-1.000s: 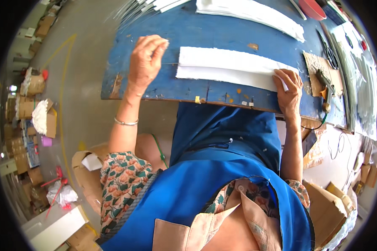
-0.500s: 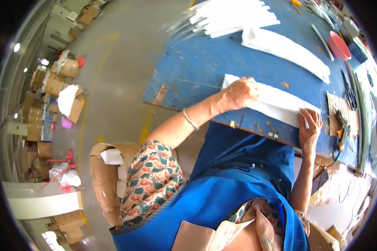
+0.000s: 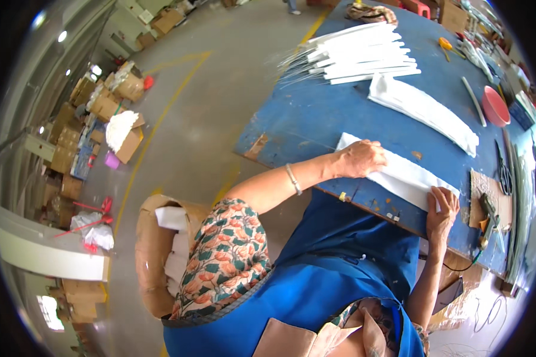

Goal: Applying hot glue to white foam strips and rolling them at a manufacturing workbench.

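Sliding inward, our left hand (image 3: 360, 159) presses flat on the white strip (image 3: 399, 175), running left-right; right hand (image 3: 442, 205) pinches its end.

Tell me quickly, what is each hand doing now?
Left hand: fingers curled, pressing down on the white folded sheet; no closed grip visible.
Right hand: fingers on the sheet's near right end; whether it pinches it cannot be told.
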The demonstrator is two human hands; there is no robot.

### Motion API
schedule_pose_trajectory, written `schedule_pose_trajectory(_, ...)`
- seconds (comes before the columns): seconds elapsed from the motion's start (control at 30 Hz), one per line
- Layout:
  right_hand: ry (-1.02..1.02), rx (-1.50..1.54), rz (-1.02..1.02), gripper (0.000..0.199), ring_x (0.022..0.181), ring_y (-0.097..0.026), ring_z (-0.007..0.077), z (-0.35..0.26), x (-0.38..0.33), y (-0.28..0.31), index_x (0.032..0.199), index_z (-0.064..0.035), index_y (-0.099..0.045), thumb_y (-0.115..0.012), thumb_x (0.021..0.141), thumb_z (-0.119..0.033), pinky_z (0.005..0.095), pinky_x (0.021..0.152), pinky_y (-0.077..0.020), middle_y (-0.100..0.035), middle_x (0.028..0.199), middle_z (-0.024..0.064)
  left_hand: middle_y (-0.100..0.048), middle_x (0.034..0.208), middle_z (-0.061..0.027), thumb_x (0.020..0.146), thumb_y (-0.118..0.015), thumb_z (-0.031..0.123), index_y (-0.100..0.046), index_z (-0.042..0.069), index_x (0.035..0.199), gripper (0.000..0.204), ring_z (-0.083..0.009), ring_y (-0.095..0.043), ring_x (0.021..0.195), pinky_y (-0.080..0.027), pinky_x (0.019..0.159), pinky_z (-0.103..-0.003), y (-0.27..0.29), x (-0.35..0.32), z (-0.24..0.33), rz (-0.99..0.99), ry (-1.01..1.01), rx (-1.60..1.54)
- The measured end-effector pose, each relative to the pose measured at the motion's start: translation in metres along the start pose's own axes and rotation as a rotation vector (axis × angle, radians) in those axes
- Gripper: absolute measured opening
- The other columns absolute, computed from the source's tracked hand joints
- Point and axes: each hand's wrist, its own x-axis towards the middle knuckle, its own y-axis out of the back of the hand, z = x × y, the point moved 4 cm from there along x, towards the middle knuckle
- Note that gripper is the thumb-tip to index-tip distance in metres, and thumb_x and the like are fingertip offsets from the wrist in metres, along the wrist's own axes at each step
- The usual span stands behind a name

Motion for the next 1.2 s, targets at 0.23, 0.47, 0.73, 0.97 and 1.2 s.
schedule_pose_trajectory(0.23, -0.004, 0.031, 0.034, 0.016, 0.098, -0.058, 0.0284, -0.006, 0.004, 0.002, 0.094, -0.0062, -0.069, -0.068, 0.080, -0.014, 0.0402, 0.093, -0.0392, -0.064, 0.097, 0.0088, -0.065, 0.085, -0.0064, 0.081, -0.066, 0.011, -0.068, 0.007, 0.085, 0.006, -0.0247, -0.060, 0.084, -0.050, 0.078, -0.036, 0.003, 0.006, 0.000, -0.069, -0.090, 0.020)
schedule_pose_trajectory(0.47, 0.009, 0.002, 0.369, 0.020, 0.103, -0.057, 0.0318, 0.021, -0.011, 0.039, 0.098, -0.0066, -0.065, -0.071, 0.079, -0.009, 0.0430, 0.087, -0.0435, -0.062, 0.103, 0.0108, -0.065, 0.079, -0.0129, 0.078, -0.068, 0.007, -0.068, 0.001, 0.079, 0.007, -0.0304, -0.058, 0.074, -0.047, 0.070, -0.039, 0.010, 0.014, -0.005, -0.076, -0.022, -0.183)
schedule_pose_trajectory(0.73, -0.852, -0.323, 0.202, 0.039, 0.095, -0.061, 0.0313, 0.147, -0.071, 0.135, 0.104, -0.0020, -0.064, -0.068, 0.086, -0.037, 0.0414, 0.085, -0.0466, -0.065, 0.099, 0.0159, -0.064, 0.083, -0.0139, 0.075, -0.069, -0.001, -0.068, -0.002, 0.082, 0.008, -0.0305, -0.059, 0.077, -0.048, 0.070, -0.037, 0.015, 0.019, 0.004, -0.017, 0.045, -0.195)
schedule_pose_trajectory(0.97, -0.831, -0.135, 0.009, 0.063, 0.095, -0.064, 0.0316, 0.157, -0.047, 0.112, 0.099, 0.0034, -0.065, -0.072, 0.076, -0.054, 0.0392, 0.085, -0.0489, -0.066, 0.095, 0.0202, -0.065, 0.084, -0.0141, 0.075, -0.070, -0.002, -0.068, -0.004, 0.084, 0.009, -0.0279, -0.060, 0.076, -0.049, 0.070, -0.034, 0.016, 0.018, 0.002, -0.028, 0.054, -0.190)
schedule_pose_trajectory(1.2, -0.709, -0.177, 0.195, 0.044, 0.084, -0.059, 0.0363, 0.141, -0.045, 0.105, 0.098, 0.0004, -0.055, -0.075, 0.070, -0.026, 0.0445, 0.076, -0.0469, -0.058, 0.091, 0.0206, -0.064, 0.085, -0.0158, 0.078, -0.069, 0.002, -0.067, -0.002, 0.082, 0.006, -0.0337, -0.061, 0.080, -0.049, 0.077, -0.039, 0.016, 0.018, -0.004, -0.044, 0.050, -0.178)
